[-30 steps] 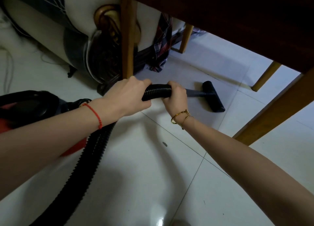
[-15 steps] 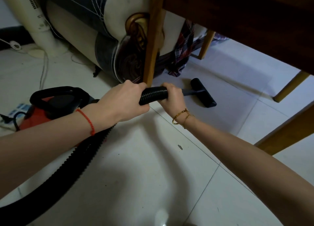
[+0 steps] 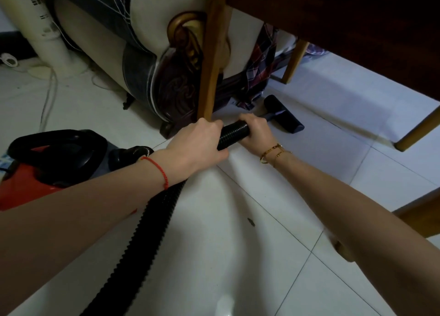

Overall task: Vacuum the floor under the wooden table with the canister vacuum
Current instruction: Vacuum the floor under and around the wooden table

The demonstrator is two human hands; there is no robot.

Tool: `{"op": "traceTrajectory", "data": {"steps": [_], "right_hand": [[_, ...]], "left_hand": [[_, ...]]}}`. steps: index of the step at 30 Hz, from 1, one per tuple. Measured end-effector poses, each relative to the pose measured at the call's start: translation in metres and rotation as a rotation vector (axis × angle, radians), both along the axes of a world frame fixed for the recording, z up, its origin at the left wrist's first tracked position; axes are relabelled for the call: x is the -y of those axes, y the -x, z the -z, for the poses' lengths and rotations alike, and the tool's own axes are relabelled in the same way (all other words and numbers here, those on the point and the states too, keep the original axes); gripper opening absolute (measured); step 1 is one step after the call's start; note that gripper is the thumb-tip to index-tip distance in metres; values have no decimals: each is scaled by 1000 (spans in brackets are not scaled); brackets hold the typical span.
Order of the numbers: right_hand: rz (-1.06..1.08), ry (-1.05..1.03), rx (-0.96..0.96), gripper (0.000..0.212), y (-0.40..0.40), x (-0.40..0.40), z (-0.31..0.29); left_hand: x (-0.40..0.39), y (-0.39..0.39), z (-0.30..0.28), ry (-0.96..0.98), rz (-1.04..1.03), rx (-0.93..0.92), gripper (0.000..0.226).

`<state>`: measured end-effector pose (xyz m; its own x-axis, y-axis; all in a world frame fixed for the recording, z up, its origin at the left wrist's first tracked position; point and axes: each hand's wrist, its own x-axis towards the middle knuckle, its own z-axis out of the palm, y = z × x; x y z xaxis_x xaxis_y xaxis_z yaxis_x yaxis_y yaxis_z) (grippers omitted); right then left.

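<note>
We hold the black ribbed hose (image 3: 232, 135) with both hands. Our left hand (image 3: 200, 144) is wrapped around it nearer the body, a red string at the wrist; our right hand (image 3: 258, 131) is clenched on it further forward, two gold bangles at that wrist. A short bare stretch of hose shows between the two grips. From the right hand a grey tube runs to the black nozzle (image 3: 284, 114), which lies flat on the white tiled floor (image 3: 273, 256) under the near edge of the table (image 3: 345, 23).

We can read no brand or writing anywhere: the red and black canister (image 3: 47, 165) at our left shows no legible label, and the marks on the white fan (image 3: 40, 18) are too small to make out.

One table leg (image 3: 212, 54) stands just beyond our left hand, its foot hidden behind the knuckles. A sofa (image 3: 147, 51) with a carved dark base sits right behind that leg, and a plaid cloth (image 3: 258, 70) hangs down just beside the nozzle's far end. Beyond and to the right of the nozzle, open tile stretches to two more legs at the back and right. A small dark speck (image 3: 250, 221) lies on the tile between our forearms. The hose trails back under our left arm to the canister.
</note>
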<state>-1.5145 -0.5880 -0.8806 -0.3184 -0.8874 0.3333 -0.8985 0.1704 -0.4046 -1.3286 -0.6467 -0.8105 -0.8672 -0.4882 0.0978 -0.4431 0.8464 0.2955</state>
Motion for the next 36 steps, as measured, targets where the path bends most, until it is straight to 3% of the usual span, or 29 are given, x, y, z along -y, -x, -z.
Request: {"op": "traceTrajectory", "data": {"steps": [20,28,36], "right_hand": [[225,-290,-94,14,191,28,19],[221,-296,-102,7,198,32,19],[180,-258,-55,6,153,38,12]], "left_hand": [[12,191,36,-35,-53,-50,36],[16,203,41,-34,-51,-62,38],[21,164,36,13,-44,-23,36]]}}
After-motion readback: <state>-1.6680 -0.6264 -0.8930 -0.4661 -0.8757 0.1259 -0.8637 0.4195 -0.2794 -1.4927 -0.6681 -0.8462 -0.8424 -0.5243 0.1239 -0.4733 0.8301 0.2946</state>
